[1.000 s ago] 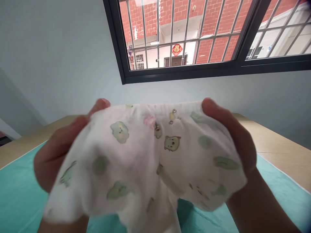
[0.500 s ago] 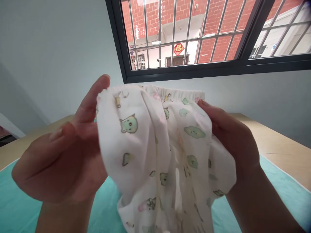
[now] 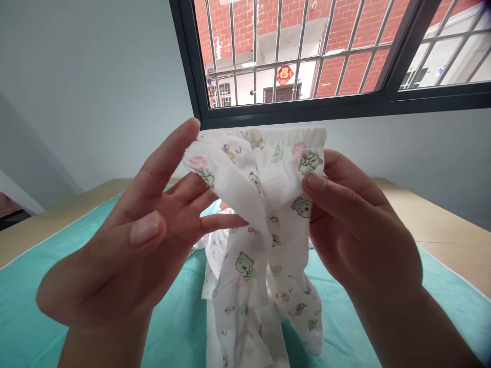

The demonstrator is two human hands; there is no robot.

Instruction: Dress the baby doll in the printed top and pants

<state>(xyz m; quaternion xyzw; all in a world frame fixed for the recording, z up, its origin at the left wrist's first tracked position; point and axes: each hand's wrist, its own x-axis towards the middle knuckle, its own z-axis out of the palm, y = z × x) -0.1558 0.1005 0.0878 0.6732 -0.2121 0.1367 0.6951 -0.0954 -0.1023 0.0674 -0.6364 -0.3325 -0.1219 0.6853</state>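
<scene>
A small pair of white baby trousers (image 3: 261, 214) printed with little green bears and pink shapes hangs in the air in front of me, waistband up, legs dangling to the teal mat (image 3: 46, 306). My right hand (image 3: 356, 230) pinches the right side of the elastic waistband between thumb and fingers. My left hand (image 3: 141, 240) has its fingers spread; the index fingertip touches the left corner of the waistband and the other fingers reach behind the cloth.
The teal mat lies on a light wooden table (image 3: 441, 225) that runs to a pale wall. Above the wall is a black-framed barred window (image 3: 307, 56) showing a red brick building. More white printed cloth (image 3: 209, 250) lies on the mat behind the trousers.
The trousers went from a bunched bundle in both hands to hanging lengthwise by the waistband. My left hand opened and its fingers spread; my right hand shifted to pinch the waistband.
</scene>
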